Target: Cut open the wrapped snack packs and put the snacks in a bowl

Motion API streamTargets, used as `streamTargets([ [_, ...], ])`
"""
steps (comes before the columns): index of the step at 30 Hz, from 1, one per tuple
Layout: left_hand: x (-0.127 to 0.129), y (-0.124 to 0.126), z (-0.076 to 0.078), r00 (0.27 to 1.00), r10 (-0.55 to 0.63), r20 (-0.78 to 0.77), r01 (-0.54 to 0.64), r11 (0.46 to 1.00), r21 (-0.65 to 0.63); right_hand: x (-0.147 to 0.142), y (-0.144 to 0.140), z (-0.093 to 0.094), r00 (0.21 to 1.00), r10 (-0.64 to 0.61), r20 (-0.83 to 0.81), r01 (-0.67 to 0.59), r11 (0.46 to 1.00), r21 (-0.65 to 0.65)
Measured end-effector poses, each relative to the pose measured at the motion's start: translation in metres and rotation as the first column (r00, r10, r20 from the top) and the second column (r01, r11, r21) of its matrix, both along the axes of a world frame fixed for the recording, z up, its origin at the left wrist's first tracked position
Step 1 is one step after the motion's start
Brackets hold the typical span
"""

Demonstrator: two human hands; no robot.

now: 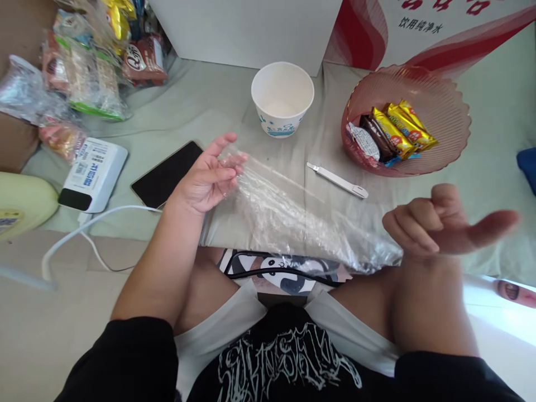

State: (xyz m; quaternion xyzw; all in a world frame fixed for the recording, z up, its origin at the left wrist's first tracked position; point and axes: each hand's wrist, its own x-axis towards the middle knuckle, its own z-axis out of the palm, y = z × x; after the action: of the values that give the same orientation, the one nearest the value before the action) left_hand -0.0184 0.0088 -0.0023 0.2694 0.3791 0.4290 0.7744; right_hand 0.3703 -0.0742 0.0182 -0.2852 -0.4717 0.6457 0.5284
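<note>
A clear, crinkled plastic bag stretches slantwise between my two hands, over the table's front edge. My left hand pinches its upper left end between thumb and fingers. The other end of the bag reaches the curled fingers of my right hand, which seem closed on it; the exact grip is hidden. The right thumb points out to the side. Beyond the bag stands a white paper tub with blue print, open at the top. A white slim cutter lies on the cloth between the tub and my right hand.
A pink glass bowl holds several wrapped snacks. A dark phone lies beside my left hand, near a white device with a cable. Bagged snacks pile up at left. White and red cartons border the back.
</note>
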Motion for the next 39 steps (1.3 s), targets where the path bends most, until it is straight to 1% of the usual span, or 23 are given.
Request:
streamTargets([
  [2, 0.007, -0.001, 0.0, 0.994, -0.105, -0.019, 0.105, 0.994, -0.033, -0.013, 0.006, -0.006, 0.997, -0.065, 0.052, 0.071, 0.99, -0.12],
  [3, 0.011, -0.001, 0.0, 0.987, -0.161, -0.029, 0.16, 0.986, -0.047, -0.023, 0.008, -0.01, 0.994, -0.05, 0.099, 0.068, 0.98, -0.189],
  [4, 0.016, 0.0, -0.001, 0.976, -0.215, -0.038, 0.212, 0.975, -0.059, -0.036, 0.009, -0.016, 0.991, 0.015, 0.137, 0.02, 0.968, -0.25],
  [5, 0.022, 0.0, -0.001, 0.964, -0.263, -0.044, 0.26, 0.963, -0.069, -0.049, 0.009, -0.021, 0.978, 0.122, 0.171, -0.068, 0.953, -0.294],
  [7, 0.031, 0.003, -0.002, 0.943, -0.331, -0.037, 0.328, 0.942, -0.07, -0.073, 0.007, -0.028, 0.913, 0.336, 0.232, -0.241, 0.901, -0.36],
  [8, 0.035, 0.004, -0.002, 0.94, -0.342, -0.022, 0.34, 0.939, -0.055, -0.082, 0.005, -0.031, 0.877, 0.408, 0.253, -0.296, 0.875, -0.384],
  [9, 0.039, 0.005, -0.002, 0.942, -0.334, 0.007, 0.334, 0.942, -0.026, -0.089, 0.004, -0.032, 0.857, 0.443, 0.262, -0.32, 0.858, -0.401],
  [10, 0.042, 0.006, -0.001, 0.95, -0.307, 0.05, 0.306, 0.952, 0.018, -0.093, 0.003, -0.032, 0.857, 0.443, 0.264, -0.317, 0.856, -0.408],
  [11, 0.044, 0.006, 0.0, 0.959, -0.262, 0.103, 0.257, 0.964, 0.065, -0.095, 0.003, -0.032, 0.871, 0.417, 0.262, -0.294, 0.867, -0.403],
  [13, 0.049, 0.004, 0.002, 0.97, -0.134, 0.205, 0.108, 0.985, 0.136, -0.095, 0.004, -0.031, 0.917, 0.298, 0.266, -0.189, 0.911, -0.368],
  [15, 0.055, -0.001, 0.002, 0.971, -0.034, 0.236, 0.003, 0.991, 0.133, -0.094, 0.006, -0.031, 0.947, 0.149, 0.284, -0.049, 0.943, -0.33],
  [16, 0.059, -0.004, 0.001, 0.975, -0.02, 0.22, -0.004, 0.994, 0.107, -0.094, 0.006, -0.031, 0.952, 0.077, 0.297, 0.021, 0.949, -0.313],
  [18, 0.066, -0.012, -0.002, 0.984, -0.072, 0.165, 0.064, 0.997, 0.051, -0.095, 0.007, -0.034, 0.943, -0.033, 0.332, 0.135, 0.948, -0.287],
  [20, 0.071, -0.022, -0.008, 0.979, -0.171, 0.107, 0.168, 0.985, 0.039, -0.097, 0.007, -0.038, 0.925, -0.107, 0.366, 0.214, 0.939, -0.268],
  [23, 0.077, -0.036, -0.015, 0.954, -0.299, -0.007, 0.298, 0.948, 0.116, -0.098, 0.008, -0.044, 0.89, -0.196, 0.411, 0.309, 0.923, -0.23],
  [25, 0.08, -0.043, -0.018, 0.919, -0.372, -0.129, 0.391, 0.902, 0.184, -0.098, 0.008, -0.047, 0.857, -0.249, 0.451, 0.359, 0.917, -0.174],
  [27, 0.085, -0.05, -0.019, 0.885, -0.373, -0.281, 0.441, 0.864, 0.242, -0.097, 0.009, -0.047, 0.802, -0.303, 0.515, 0.409, 0.907, -0.103],
  [29, 0.091, -0.054, -0.019, 0.87, -0.27, -0.413, 0.41, 0.862, 0.299, -0.097, 0.008, -0.045, 0.725, -0.352, 0.592, 0.462, 0.886, -0.039],
  [31, 0.095, -0.056, -0.018, 0.855, -0.124, -0.504, 0.338, 0.87, 0.36, -0.098, 0.006, -0.041, 0.673, -0.363, 0.645, 0.481, 0.876, -0.01],
  [34, 0.095, -0.054, -0.016, 0.812, 0.037, -0.582, 0.296, 0.834, 0.466, -0.1, 0.001, -0.036, 0.668, -0.342, 0.661, 0.464, 0.886, -0.011],
  [35, 0.094, -0.052, -0.015, 0.796, 0.072, -0.602, 0.302, 0.814, 0.496, -0.1, 0.0, -0.035, 0.657, -0.352, 0.666, 0.468, 0.884, 0.004],
  [37, 0.09, -0.049, -0.015, 0.769, 0.12, -0.627, 0.315, 0.784, 0.536, -0.099, 0.0, -0.035, 0.597, -0.402, 0.694, 0.502, 0.862, 0.067],
  [39, 0.088, -0.046, -0.015, 0.762, 0.129, -0.635, 0.335, 0.761, 0.556, -0.098, 0.001, -0.036, 0.536, -0.441, 0.719, 0.528, 0.841, 0.122],
])
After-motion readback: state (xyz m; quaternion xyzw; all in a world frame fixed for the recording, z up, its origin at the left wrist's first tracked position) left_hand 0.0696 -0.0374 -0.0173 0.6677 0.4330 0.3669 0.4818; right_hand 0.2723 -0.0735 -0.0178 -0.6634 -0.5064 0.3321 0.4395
